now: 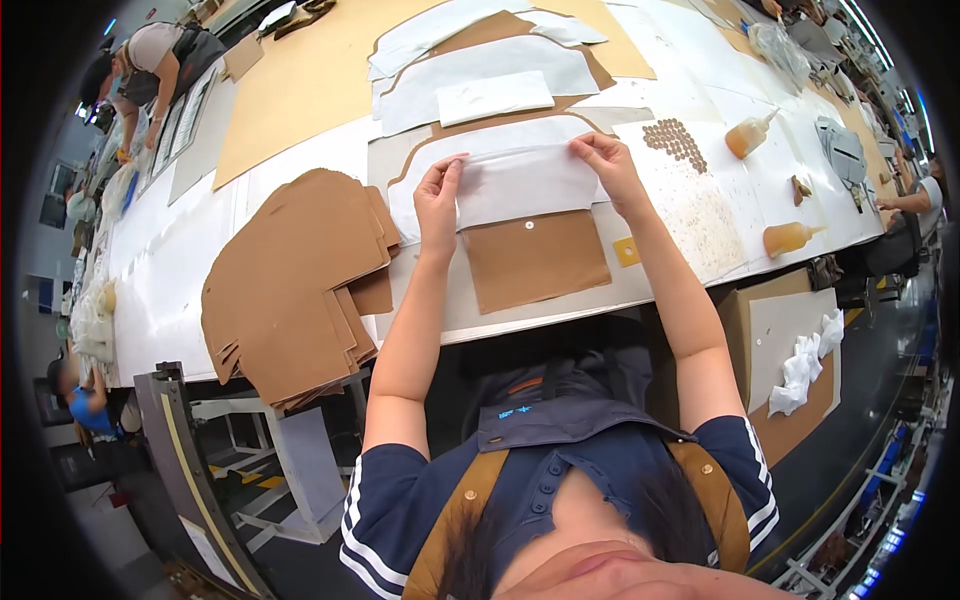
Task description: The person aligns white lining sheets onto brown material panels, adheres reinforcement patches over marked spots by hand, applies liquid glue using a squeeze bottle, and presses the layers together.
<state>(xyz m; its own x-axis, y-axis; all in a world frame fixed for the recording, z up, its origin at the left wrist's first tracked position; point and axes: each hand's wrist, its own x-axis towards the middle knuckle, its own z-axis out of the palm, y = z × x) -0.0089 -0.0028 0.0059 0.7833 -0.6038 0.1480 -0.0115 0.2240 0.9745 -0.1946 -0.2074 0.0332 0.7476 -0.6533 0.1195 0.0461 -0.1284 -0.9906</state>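
Observation:
A thin white sheet is stretched between my two hands along a straight upper edge. My left hand pinches it near its left end between thumb and forefinger. Toward the right end, my right hand has the same edge in a pinch. Under the sheet lies a brown panel, its lower part showing, with a small white round piece on it. Farther up the table, more brown panels carry white sheets, and a folded white piece rests there.
A stack of brown panels overhangs the table's front edge at left. To the right are brown discs, two amber squeeze bottles and a yellow square. Crumpled white wads sit below. Another person works at upper left.

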